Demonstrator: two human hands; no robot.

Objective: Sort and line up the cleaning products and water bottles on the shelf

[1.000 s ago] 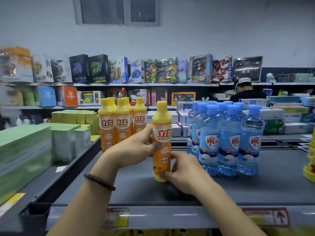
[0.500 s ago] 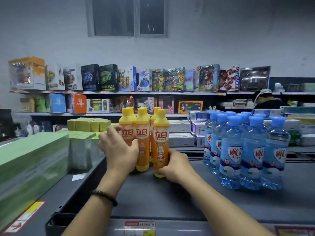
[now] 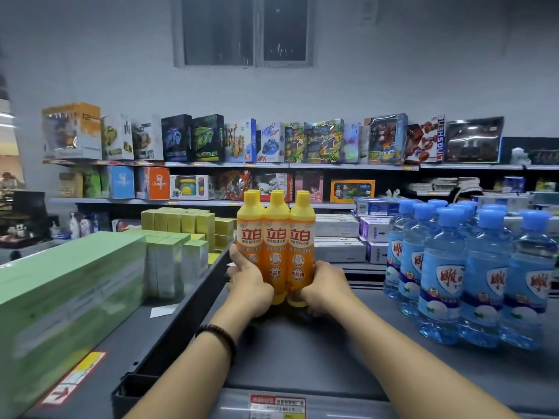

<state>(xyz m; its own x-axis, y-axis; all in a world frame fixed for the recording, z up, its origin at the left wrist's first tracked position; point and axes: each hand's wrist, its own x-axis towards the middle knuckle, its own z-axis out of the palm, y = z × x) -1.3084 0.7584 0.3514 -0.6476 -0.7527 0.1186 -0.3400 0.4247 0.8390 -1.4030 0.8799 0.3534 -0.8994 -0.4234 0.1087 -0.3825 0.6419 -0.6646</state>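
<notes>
Where the grey shelf (image 3: 348, 355) ends in its front lip, a price label (image 3: 276, 405) sits between the two forearms, nearer than either hand. A dark beaded bracelet (image 3: 218, 335) circles the left wrist.

Just ahead, the left hand (image 3: 251, 287) and right hand (image 3: 328, 287) clasp the orange detergent bottles (image 3: 276, 237) from opposite sides. The left hand's fingers curl round the lower body of the leftmost bottle, and the right hand's wrap the base of the rightmost. Three bottles stand upright in front, touching side by side on the shelf, with more yellow caps showing behind them.

To the right of the right hand, and apart from it, the water bottles (image 3: 441, 285) stand upright in a tight, blue-capped cluster on the same shelf. Left of the left hand, past a divider, lie long green boxes (image 3: 60, 291), with smaller yellow-green boxes (image 3: 184, 220) farther back.

Well beyond both hands, toy boxes (image 3: 242, 140) line the wall shelves under a dark window (image 3: 245, 28).
</notes>
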